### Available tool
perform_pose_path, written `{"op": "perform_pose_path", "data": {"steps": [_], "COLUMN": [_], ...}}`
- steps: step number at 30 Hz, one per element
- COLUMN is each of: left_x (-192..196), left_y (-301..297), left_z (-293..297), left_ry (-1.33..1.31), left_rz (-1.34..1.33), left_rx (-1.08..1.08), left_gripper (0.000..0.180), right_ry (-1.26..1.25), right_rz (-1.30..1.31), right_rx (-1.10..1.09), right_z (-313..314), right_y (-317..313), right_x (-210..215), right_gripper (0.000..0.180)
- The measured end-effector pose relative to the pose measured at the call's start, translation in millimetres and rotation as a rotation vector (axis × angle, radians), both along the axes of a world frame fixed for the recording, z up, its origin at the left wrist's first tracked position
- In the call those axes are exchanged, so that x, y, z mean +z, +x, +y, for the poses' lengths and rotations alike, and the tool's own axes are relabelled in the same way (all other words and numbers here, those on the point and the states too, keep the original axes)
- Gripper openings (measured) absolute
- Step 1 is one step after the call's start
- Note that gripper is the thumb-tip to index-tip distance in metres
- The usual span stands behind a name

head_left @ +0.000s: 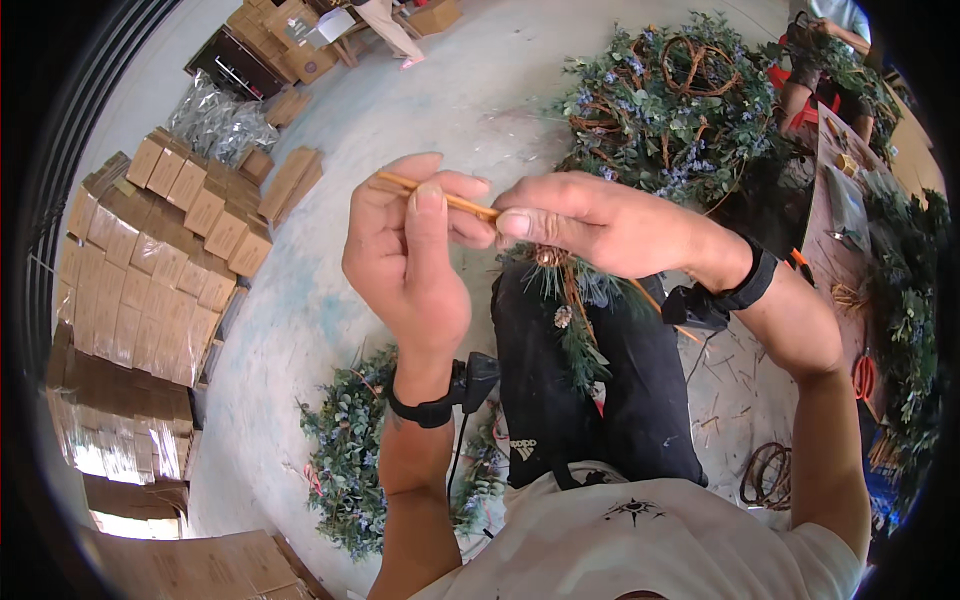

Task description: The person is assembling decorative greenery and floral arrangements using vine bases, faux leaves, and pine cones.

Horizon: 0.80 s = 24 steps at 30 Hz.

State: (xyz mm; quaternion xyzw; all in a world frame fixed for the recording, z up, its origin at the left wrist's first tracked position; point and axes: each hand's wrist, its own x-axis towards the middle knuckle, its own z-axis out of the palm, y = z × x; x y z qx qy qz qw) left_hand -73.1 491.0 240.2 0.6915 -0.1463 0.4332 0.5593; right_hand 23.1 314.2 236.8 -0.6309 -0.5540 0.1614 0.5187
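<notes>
A thin tan twig or vine strip (468, 205) runs slantwise between my two raised hands. My left hand (408, 260) pinches it between thumb and fingers, and a short end sticks out past the fingertips. Close beside, my right hand (625, 222) grips the same twig with thumb and forefinger; a tan length (650, 298) shows again below that hand. Under the right hand, above my lap, hangs a green pine sprig (580, 345) with small pinecones (563, 316). Whether the right hand also holds the sprig is hidden.
Leafy wreaths with blue flowers (650, 110) are heaped ahead; another wreath (345, 455) lies on the floor at left. On the right, a worktable (835, 215) bears greenery and tools, with red-handled scissors (865, 378) nearby. Cartons (140, 300) are stacked left. A person (835, 50) sits far right.
</notes>
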Motion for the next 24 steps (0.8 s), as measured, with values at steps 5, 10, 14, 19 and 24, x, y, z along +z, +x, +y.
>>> {"op": "perform_pose_path", "data": {"steps": [5, 10, 14, 19, 24], "left_x": [13.8, 18.8, 38.6, 46.2, 35.0], "left_y": [0.5, 4.7, 9.5, 5.9, 13.5], "left_z": [0.8, -0.8, 2.7, 8.6, 24.3], "left_ry": [-0.038, -0.089, -0.095, 0.063, 0.167], "left_rz": [0.127, 0.178, 0.281, 0.339, 0.469], "left_rx": [-0.048, -0.147, -0.097, 0.025, -0.136], "left_gripper": [0.026, 0.031, 0.033, 0.03, 0.021], "right_ry": [-0.013, 0.008, 0.107, -0.037, 0.095], "right_rz": [-0.159, -0.373, -0.524, -0.623, -0.815], "right_rx": [-0.089, -0.206, -0.295, -0.299, -0.201], "right_z": [-2.7, -5.9, -9.3, -20.8, -33.0], "right_y": [0.5, 2.1, 21.5, 22.6, 31.6], "right_x": [9.8, 8.1, 7.9, 23.8, -8.4], "right_gripper": [0.039, 0.034, 0.032, 0.024, 0.024]}}
